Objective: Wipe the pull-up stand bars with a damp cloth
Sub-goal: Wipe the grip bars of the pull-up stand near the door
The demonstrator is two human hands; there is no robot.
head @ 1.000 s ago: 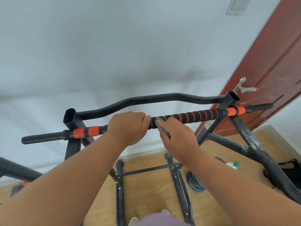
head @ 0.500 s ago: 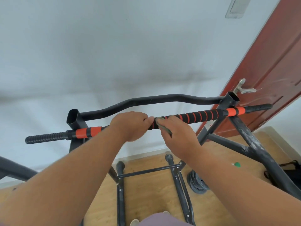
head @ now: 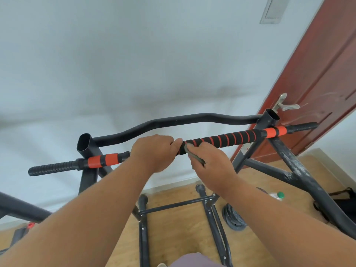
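A black pull-up stand stands before me with a straight front bar (head: 227,140) wrapped in black foam with orange stripes. Behind it runs a curved black rear bar (head: 173,121). My left hand (head: 154,151) grips the middle of the front bar with its fingers curled over the top. Right beside it, my right hand (head: 210,162) holds a small grey-green cloth (head: 192,153) pressed against the bar's near side. The two hands almost touch. Most of the cloth is hidden under my right fingers.
A red-brown door (head: 317,83) with a metal handle (head: 285,106) stands at the right, close to the bar's end. On the wooden floor below lie the stand's base rails (head: 212,214), a weight plate (head: 233,216), a green-capped bottle (head: 279,195) and a black bag (head: 344,203).
Both hands stay together at the middle of the front bar; the right hand with the cloth has shifted only slightly. The camera view has drifted a little.
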